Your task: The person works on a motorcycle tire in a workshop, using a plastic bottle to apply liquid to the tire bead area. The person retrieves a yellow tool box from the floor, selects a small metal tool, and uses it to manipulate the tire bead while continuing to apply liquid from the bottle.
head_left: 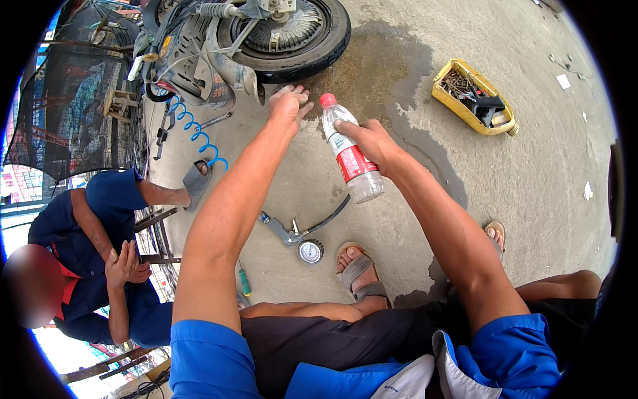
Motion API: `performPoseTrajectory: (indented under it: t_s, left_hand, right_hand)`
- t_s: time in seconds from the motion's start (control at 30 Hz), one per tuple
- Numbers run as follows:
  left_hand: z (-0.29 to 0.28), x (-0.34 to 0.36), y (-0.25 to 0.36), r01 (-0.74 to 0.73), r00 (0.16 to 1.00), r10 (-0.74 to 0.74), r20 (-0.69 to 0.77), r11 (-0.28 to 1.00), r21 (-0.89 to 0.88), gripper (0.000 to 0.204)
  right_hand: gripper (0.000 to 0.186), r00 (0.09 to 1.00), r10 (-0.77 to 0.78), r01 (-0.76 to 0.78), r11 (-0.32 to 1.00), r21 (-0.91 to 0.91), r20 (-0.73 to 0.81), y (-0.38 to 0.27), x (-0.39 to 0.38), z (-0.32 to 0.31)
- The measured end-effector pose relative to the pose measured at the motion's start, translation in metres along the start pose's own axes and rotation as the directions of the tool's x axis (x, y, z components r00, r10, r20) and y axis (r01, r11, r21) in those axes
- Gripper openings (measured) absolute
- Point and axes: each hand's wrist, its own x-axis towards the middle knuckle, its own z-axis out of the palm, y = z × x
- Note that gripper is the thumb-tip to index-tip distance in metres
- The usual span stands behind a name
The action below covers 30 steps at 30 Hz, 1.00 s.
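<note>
My right hand (367, 141) is wrapped round a clear plastic bottle (335, 133) with a red cap and a red label. The bottle leans, its capped end pointing away from me. Left of the cap, my left hand (289, 106) reaches toward the tyre with its fingers apart and nothing visible in them. Just beyond that hand is the wheel (319, 60) of a scooter or motorbike (219, 46). Below the bottle, a tyre inflator gun with a round gauge (310, 251) and a black hose lies on the concrete.
A yellow cut-open jug (465, 123) holding small metal parts and a black tool stands at right. A wet patch (379, 60) darkens the floor by the wheel. Blue coiled hose (193, 126) and a green-handled screwdriver (245, 284) lie at left, where another person (100, 259) sits.
</note>
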Motion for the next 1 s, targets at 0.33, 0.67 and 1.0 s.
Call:
performPoseTrajectory:
  t_s: [0.33,0.67,1.0]
  left_hand:
    - [0.004,-0.002,0.001,0.005,1.0,-0.005,0.006,1.0,-0.001,0.078]
    - [0.003,0.0,0.0,0.007,1.0,-0.007,0.008,1.0,0.008,0.079]
    - [0.005,-0.002,0.001,0.015,1.0,-0.015,0.006,1.0,0.012,0.078]
  right_hand:
    - [0.049,1.0,-0.009,0.009,1.0,0.023,0.012,0.003,0.003,-0.003]
    - [0.049,1.0,-0.004,0.004,1.0,0.019,0.003,0.0,0.0,-0.003]
    - [0.048,1.0,-0.013,0.013,0.999,0.032,-0.003,0.003,0.003,-0.004]
